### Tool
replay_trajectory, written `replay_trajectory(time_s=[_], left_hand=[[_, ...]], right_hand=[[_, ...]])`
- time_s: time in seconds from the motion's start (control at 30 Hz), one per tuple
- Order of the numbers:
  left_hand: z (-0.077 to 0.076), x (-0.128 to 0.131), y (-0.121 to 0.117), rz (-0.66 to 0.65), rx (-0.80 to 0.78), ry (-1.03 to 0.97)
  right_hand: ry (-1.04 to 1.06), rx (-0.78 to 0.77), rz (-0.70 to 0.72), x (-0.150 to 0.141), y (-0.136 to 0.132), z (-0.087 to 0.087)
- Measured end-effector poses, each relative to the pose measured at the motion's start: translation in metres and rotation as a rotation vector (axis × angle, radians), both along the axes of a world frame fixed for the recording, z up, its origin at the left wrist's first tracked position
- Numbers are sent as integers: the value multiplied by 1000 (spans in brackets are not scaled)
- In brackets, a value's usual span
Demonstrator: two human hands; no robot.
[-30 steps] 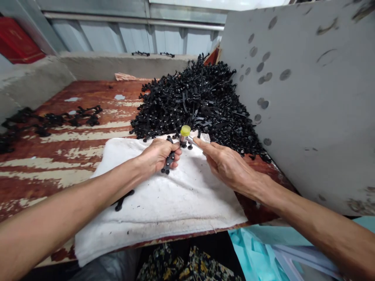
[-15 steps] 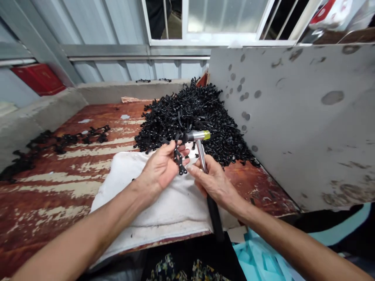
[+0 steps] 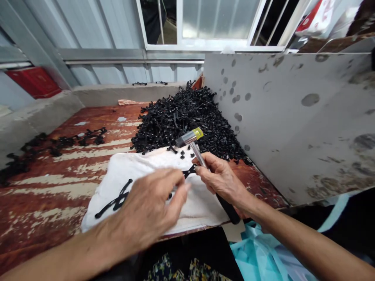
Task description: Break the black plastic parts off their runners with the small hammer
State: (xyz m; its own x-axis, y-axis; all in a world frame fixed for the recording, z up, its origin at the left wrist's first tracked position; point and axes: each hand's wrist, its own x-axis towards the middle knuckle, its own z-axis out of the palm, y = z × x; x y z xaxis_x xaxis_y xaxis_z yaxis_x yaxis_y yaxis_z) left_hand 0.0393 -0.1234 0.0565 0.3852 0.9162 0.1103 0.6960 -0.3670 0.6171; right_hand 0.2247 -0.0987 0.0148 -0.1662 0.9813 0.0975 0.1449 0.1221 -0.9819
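In my right hand (image 3: 219, 177) is a small two-faced mallet (image 3: 189, 137) with a metal head, one dark end, one yellow end and a black grip. The fingertips of that hand also meet a black linked plastic part (image 3: 190, 171). My left hand (image 3: 155, 203), back upward and blurred, hovers over the white cloth (image 3: 108, 183) just left of that part; most of its fingers are hidden. Another black part, crossed in shape (image 3: 119, 200), lies on the cloth beside my left wrist. Tiny black pegs (image 3: 182, 155) stand near the mallet head.
A large heap of black parts (image 3: 178, 113) lies behind the cloth. More black parts (image 3: 79, 138) are strung along the left of the worn red tabletop (image 3: 73, 171). A grey spotted board (image 3: 278, 117) borders the right side. Turquoise bags (image 3: 258, 249) hang below at the right.
My left hand has turned palm down and come nearer, and the linked part it held upright is out of its palm. The crossed part on the cloth is now exposed. The mallet has tilted slightly.
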Motion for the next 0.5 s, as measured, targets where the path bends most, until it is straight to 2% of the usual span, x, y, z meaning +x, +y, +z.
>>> replay_trajectory(time_s=[0.03, 0.07, 0.13, 0.23, 0.37, 0.5], left_hand=[[3, 0, 4, 20, 127, 30], [3, 1, 10, 13, 150, 56], [-1, 2, 21, -82, -33, 43], [-15, 3, 32, -181, -402, -159], [-25, 7, 32, -103, -650, -384], [-16, 14, 28, 36, -804, -476]], right_hand=[[5, 4, 15, -3, -2, 1], [15, 2, 21, -6, -4, 1], [36, -26, 14, -10, -7, 3], [79, -126, -16, -10, -8, 4], [130, -247, -15, -10, -5, 2], [181, -286, 13, -14, -3, -3]])
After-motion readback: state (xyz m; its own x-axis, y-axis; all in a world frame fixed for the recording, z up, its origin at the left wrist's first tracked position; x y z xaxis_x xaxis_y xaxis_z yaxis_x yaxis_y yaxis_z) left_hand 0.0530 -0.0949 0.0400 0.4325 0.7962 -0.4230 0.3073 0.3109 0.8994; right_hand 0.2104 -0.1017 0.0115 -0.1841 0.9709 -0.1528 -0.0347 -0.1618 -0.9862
